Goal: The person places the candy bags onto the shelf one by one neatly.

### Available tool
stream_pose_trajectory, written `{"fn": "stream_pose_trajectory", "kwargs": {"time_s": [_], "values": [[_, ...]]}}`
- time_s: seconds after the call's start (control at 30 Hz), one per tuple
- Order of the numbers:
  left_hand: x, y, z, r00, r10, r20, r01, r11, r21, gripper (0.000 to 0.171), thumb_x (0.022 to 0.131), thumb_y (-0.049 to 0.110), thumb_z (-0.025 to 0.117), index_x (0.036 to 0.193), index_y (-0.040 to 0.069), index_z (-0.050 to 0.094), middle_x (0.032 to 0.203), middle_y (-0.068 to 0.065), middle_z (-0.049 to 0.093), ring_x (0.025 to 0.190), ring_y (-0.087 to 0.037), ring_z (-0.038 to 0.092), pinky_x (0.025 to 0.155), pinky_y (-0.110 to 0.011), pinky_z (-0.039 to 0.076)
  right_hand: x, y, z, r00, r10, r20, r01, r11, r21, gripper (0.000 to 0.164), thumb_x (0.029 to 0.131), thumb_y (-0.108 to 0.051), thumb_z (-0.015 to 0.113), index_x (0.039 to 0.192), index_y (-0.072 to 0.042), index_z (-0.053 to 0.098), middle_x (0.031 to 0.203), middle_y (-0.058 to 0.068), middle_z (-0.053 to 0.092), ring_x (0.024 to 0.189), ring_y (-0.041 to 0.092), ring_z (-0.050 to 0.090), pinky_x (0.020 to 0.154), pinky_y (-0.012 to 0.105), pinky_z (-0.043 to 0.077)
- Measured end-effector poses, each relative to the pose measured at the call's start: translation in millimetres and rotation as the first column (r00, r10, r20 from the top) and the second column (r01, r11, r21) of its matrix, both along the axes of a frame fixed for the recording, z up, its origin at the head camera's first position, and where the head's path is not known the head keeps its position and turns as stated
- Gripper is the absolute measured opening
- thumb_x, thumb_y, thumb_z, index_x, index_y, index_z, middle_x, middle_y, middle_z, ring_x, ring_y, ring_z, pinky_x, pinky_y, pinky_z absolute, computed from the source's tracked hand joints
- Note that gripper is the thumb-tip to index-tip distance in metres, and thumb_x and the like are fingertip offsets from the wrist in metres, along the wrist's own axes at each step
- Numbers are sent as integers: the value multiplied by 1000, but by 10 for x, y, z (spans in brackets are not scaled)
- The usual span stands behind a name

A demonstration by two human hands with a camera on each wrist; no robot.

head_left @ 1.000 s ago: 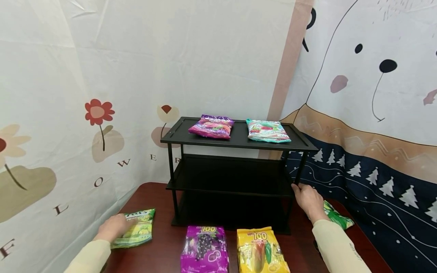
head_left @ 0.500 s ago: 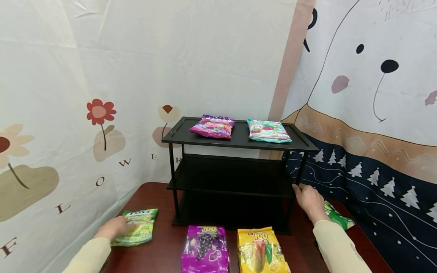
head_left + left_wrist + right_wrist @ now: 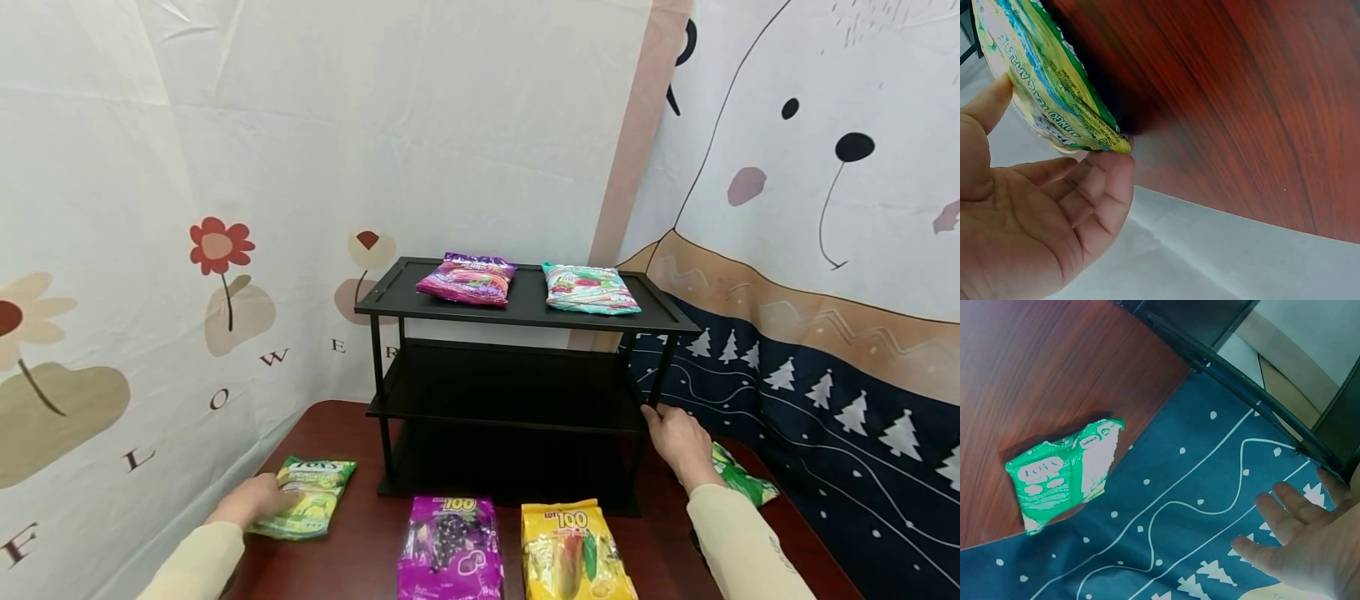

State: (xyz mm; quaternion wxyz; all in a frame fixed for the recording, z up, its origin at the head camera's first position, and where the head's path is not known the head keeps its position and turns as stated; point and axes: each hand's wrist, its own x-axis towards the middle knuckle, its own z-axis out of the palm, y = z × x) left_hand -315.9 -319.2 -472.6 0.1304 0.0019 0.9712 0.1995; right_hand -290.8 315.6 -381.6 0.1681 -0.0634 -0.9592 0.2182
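Both arms out fwd, well apart, pale sleeves (image 3: 750, 542) down to the wrists. My L hand (image 3: 251, 500) is low, back of it toward my head; L wrist cam gets the palm, thumb (image 3: 991, 103) apart from the bent fingers (image 3: 1113, 181), gripping. R hand (image 3: 681, 446) sits farther fwd, thumb + index pinching, other fingers (image 3: 1282, 515) spread, slightly bent.
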Motion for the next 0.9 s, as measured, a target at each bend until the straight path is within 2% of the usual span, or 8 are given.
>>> {"fn": "stream_pose_trajectory", "kwargs": {"time_s": [0.23, 0.33, 0.5, 0.6, 0.7, 0.77, 0.83, 0.9], "values": [[-12, -70, -38, 999, 39, -23, -37, 995, 94, 92, 84, 57, 71, 121, -25, 48, 120, -41, 51, 101, -48, 57, 83, -56, 48, -3, -8, 14, 1000, 9, 7, -9, 1000, 8, 42, 106, -33, 43, 72, -11, 53, 62, 5, 48, 64, 26, 51, 65, 43, 40], [-19, -88, -53, 998, 66, 7, -67, 984, 167, 92, 82, 54, 74, 117, -26, 47, 107, -38, 53, 80, -36, 58, 71, -45, 50, -6, -9, 18, 1000, 12, 3, -12, 1000, 15, 42, 106, -32, 43, 72, -11, 54, 63, 5, 49, 65, 26, 52, 64, 44, 41], [-18, -82, -43, 984, 144, 106, -170, 939, 300, 74, 83, 44, 76, 106, -18, 43, 72, -9, 42, 48, -10, 24, 46, -27, 30, -7, -11, 16, 1000, 11, 0, -11, 1000, 16, 41, 106, -32, 43, 72, -11, 54, 62, 5, 48, 64, 26, 51, 64, 43, 40], [-22, -65, -30, 982, 157, 107, -184, 931, 316, 59, 85, 40, 75, 91, -10, 45, 63, -2, 34, 49, -8, 22, 46, -25, 28, -4, -9, 11, 1000, 10, -1, -10, 1000, 14, 42, 106, -33, 43, 71, -11, 52, 62, 5, 47, 63, 25, 50, 63, 41, 38], [-28, -44, -8, 988, 136, 71, -152, 934, 322, 60, 87, 38, 73, 101, -16, 52, 74, -18, 53, 60, -18, 47, 56, -32, 45, -2, -4, 3, 1000, 6, 0, -6, 1000, 9, 42, 106, -33, 43, 70, -11, 50, 62, 5, 46, 62, 25, 49, 61, 39, 36], [-32, -32, -1, 992, 115, 45, -124, 936, 330, 69, 88, 36, 72, 118, -23, 49, 101, -35, 57, 81, -30, 58, 70, -41, 51, -1, 2, -2, 1000, 5, 3, -5, 1000, 5, 43, 106, -34, 43, 71, -11, 50, 62, 5, 46, 61, 25, 49, 61, 39, 36], [-28, -21, 9, 995, 99, 34, -104, 933, 345, 79, 90, 34, 69, 130, -27, 39, 124, -41, 49, 101, -38, 57, 80, -48, 51, 0, 7, -7, 1000, 5, 6, -5, 1000, 5, 43, 106, -35, 43, 72, -11, 50, 62, 5, 46, 62, 25, 49, 61, 40, 37], [-26, -10, 13, 994, 106, 34, -112, 923, 367, 75, 90, 30, 68, 131, -26, 40, 123, -38, 50, 99, -36, 56, 76, -46, 51, -2, 11, -13, 1000, 6, 10, -6, 1000, 5, 42, 106, -35, 43, 72, -11, 51, 63, 6, 47, 64, 26, 50, 62, 41, 38]]}}
